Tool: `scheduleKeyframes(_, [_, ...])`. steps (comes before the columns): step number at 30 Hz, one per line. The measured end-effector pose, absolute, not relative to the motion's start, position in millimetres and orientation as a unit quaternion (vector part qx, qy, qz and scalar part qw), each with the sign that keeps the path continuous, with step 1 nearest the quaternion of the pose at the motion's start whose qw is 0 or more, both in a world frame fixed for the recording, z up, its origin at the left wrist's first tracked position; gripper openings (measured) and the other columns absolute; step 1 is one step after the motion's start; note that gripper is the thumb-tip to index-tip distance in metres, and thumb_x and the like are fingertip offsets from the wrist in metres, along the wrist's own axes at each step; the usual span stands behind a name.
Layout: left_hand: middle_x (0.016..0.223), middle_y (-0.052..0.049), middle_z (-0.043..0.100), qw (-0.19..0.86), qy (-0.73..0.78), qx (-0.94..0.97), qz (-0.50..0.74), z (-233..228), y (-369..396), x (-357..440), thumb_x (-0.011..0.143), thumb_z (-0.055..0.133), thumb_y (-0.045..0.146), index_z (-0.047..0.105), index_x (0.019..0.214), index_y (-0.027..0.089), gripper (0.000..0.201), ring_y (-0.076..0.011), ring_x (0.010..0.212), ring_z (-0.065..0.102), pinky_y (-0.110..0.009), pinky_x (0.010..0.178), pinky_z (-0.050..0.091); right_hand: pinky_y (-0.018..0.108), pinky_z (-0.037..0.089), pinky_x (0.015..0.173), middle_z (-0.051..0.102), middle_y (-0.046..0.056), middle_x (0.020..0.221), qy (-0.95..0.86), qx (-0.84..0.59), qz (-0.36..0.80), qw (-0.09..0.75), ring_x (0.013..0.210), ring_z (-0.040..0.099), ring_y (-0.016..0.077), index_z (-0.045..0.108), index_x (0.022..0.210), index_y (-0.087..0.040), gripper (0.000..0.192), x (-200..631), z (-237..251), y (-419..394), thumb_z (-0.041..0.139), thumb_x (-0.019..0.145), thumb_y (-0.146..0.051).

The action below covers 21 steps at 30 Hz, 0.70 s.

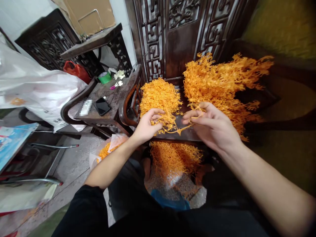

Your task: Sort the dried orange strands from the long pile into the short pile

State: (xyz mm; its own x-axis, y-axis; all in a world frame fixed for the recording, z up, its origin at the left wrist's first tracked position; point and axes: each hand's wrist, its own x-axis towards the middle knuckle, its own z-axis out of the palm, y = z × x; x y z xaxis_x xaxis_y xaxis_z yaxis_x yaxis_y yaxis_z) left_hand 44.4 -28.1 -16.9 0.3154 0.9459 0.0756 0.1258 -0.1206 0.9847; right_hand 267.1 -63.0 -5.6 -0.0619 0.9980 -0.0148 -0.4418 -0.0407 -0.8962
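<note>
Between my hands stretches a thin orange branching sprig, which looks like part of an artificial flower. My left hand is closed on its left end, thumb against fingers, in front of a pile of small orange blossoms. My right hand pinches the other end between thumb and fingers. Just behind the right hand lies a large heap of orange branching sprigs. Both piles rest on a dark wooden seat. Below the seat's front edge is a mass of bare orange stems.
At the left, a dark side table holds a phone, green tape and white flowers. A bag with orange pieces stands on the floor. A carved chair back rises behind the piles. White sacks fill the far left.
</note>
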Motion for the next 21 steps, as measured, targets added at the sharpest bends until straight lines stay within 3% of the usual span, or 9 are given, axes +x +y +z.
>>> scheduleKeyframes(2, [0.109,-0.008,0.075,0.508,0.421,0.639,0.395,-15.7,-27.7,41.0,0.072,0.064,0.011,0.063,0.104,0.017,0.032,-0.0223,0.110,0.070,-0.032,0.090,0.054,0.034,0.054,0.080,0.070,-0.003,0.084,-0.362,-0.356,0.607,0.612,0.073,0.068,0.0157,0.048,0.100,-0.029,0.045,269.1,-4.8,-60.1,0.068,0.066,-0.007])
scheduleKeyframes(4, [0.116,-0.010,0.076,0.518,0.415,0.640,0.387,-14.9,-27.5,38.3,0.072,0.061,0.010,0.067,0.105,0.016,0.034,-0.0241,0.116,0.069,-0.037,0.099,0.053,0.031,0.052,0.067,0.066,-0.005,0.081,-0.368,-0.374,0.576,0.626,0.063,0.063,0.0139,0.048,0.108,-0.030,0.055,271.7,-5.3,-56.9,0.064,0.062,-0.004])
scheduleKeyframes(6, [0.124,-0.012,0.075,0.525,0.418,0.632,0.387,-15.1,-27.6,37.0,0.072,0.061,0.010,0.069,0.111,0.015,0.040,-0.0259,0.121,0.067,-0.041,0.106,0.050,0.030,0.046,0.053,0.062,-0.006,0.080,-0.420,-0.428,0.543,0.588,0.051,0.056,0.0129,0.048,0.117,-0.031,0.060,272.5,-7.6,-55.0,0.063,0.064,-0.006])
scheduleKeyframes(8, [0.131,-0.012,0.072,0.518,0.421,0.626,0.403,-16.5,-28.1,37.4,0.073,0.063,0.012,0.068,0.120,0.016,0.047,-0.0268,0.125,0.066,-0.042,0.106,0.051,0.032,0.045,0.048,0.062,-0.001,0.084,-0.505,-0.491,0.510,0.493,0.049,0.055,0.0139,0.054,0.119,-0.028,0.047,269.6,-12.1,-55.6,0.064,0.074,-0.016])
scheduleKeyframes(10, [0.133,-0.012,0.071,0.512,0.413,0.628,0.415,-18.4,-29.2,39.2,0.077,0.066,0.016,0.065,0.127,0.018,0.050,-0.0265,0.124,0.066,-0.041,0.102,0.053,0.037,0.053,0.057,0.065,0.006,0.094,-0.597,-0.545,0.427,0.405,0.064,0.064,0.0198,0.061,0.118,-0.023,0.033,262.7,-17.7,-58.9,0.064,0.086,-0.033])
scheduleKeyframes(12, [0.129,-0.012,0.073,0.521,0.397,0.634,0.410,-20.0,-30.6,41.7,0.081,0.068,0.021,0.061,0.131,0.019,0.050,-0.0254,0.119,0.068,-0.039,0.098,0.055,0.049,0.059,0.075,0.064,0.016,0.115,-0.668,-0.576,0.281,0.379,0.090,0.069,0.0302,0.061,0.126,-0.019,0.047,253.4,-22.6,-64.0,0.069,0.088,-0.044])
scheduleKeyframes(15, [0.122,-0.012,0.074,0.533,0.379,0.643,0.399,-21.5,-32.7,44.9,0.084,0.070,0.023,0.056,0.133,0.019,0.052,-0.0227,0.111,0.069,-0.035,0.091,0.055,0.062,0.052,0.100,0.049,0.023,0.144,-0.734,-0.542,0.112,0.394,0.126,0.057,0.0429,0.052,0.143,-0.018,0.067,240.4,-26.5,-71.4,0.077,0.083,-0.038])
scheduleKeyframes(18, [0.119,-0.010,0.073,0.525,0.374,0.651,0.401,-23.3,-32.9,46.6,0.083,0.073,0.024,0.054,0.134,0.019,0.054,-0.0171,0.094,0.069,-0.029,0.078,0.054,0.057,0.052,0.103,0.056,0.019,0.138,-0.754,-0.485,0.158,0.415,0.126,0.059,0.0371,0.051,0.142,-0.021,0.059,234.1,-30.4,-73.2,0.071,0.087,-0.027])
scheduleKeyframes(21, [0.112,-0.009,0.073,0.505,0.379,0.667,0.397,-24.9,-31.6,47.2,0.081,0.076,0.022,0.055,0.131,0.018,0.054,-0.0132,0.081,0.067,-0.026,0.071,0.052,0.046,0.059,0.090,0.069,0.011,0.112,-0.672,-0.462,0.333,0.474,0.098,0.070,0.0262,0.051,0.138,-0.022,0.054,235.1,-36.4,-68.8,0.070,0.087,-0.026])
